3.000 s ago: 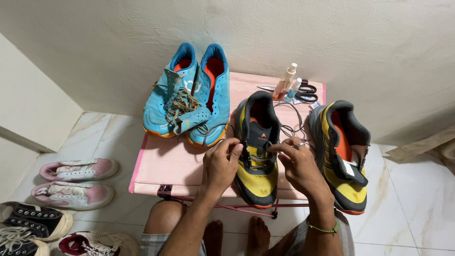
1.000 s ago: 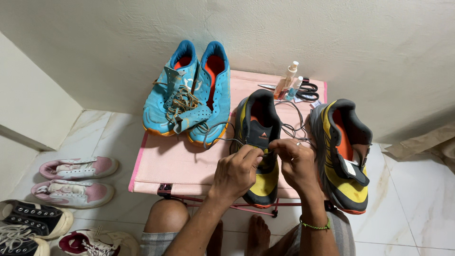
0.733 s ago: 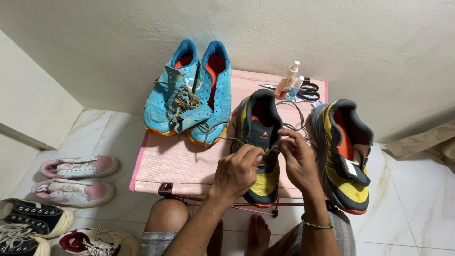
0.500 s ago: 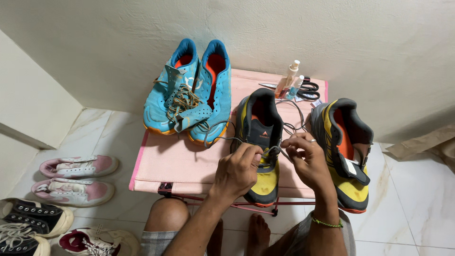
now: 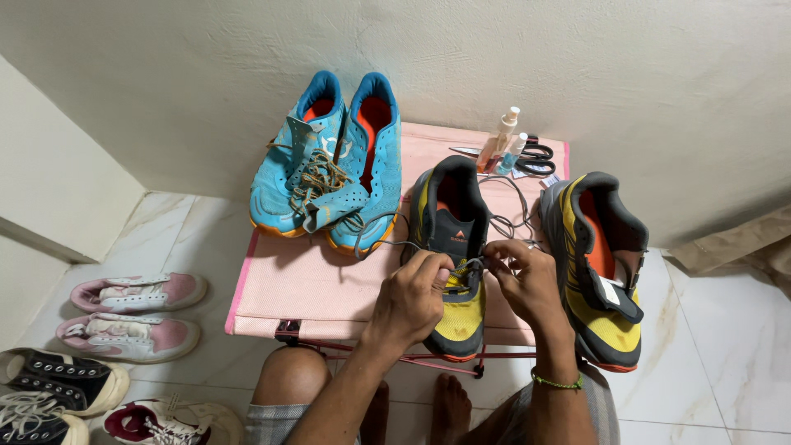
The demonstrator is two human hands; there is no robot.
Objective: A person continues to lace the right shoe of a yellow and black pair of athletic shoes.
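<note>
Hidden: toe of the black-and-yellow mesh running shoe (image 5: 456, 247) is partly covered by both hands; which eyelet is being worked cannot be told.
Cut off: black canvas sneaker (image 5: 62, 381) and white lace-up sneaker (image 5: 169, 422) are clipped at the lower left edge; forearms are cut by the bottom edge.
Hard to make out: small items behind the 2 bottles are blurred.
Left hand (image 5: 412, 297): closed, fingertips pinched on the thin grey shoelace (image 5: 503, 222) over the shoe's tongue.
Right hand (image 5: 527, 276): closed, lace pinched just beside the left hand; green cord bracelet (image 5: 556, 382) is worn at the wrist.
Shoe location: set upright on the pink folding fabric table (image 5: 305, 288), centre-right, heel toward the wall.
Lace: loose loops are trailed toward the matching second black-and-yellow shoe (image 5: 600, 264), placed at the table's right edge.
Around: pair of blue-and-orange running shoes (image 5: 329, 165) with tangled laces is laid at the table's back left.
Back edge: slim spray bottle (image 5: 499, 140) and black-handled scissors (image 5: 531, 155) are seen against the wall.
Floor left: pair of pink-and-white sneakers (image 5: 132, 317) is laid on white tiles.
In the way: both hands block the shoe's lower lacing.
Below table: bare knee (image 5: 292, 379) and feet are visible.
</note>
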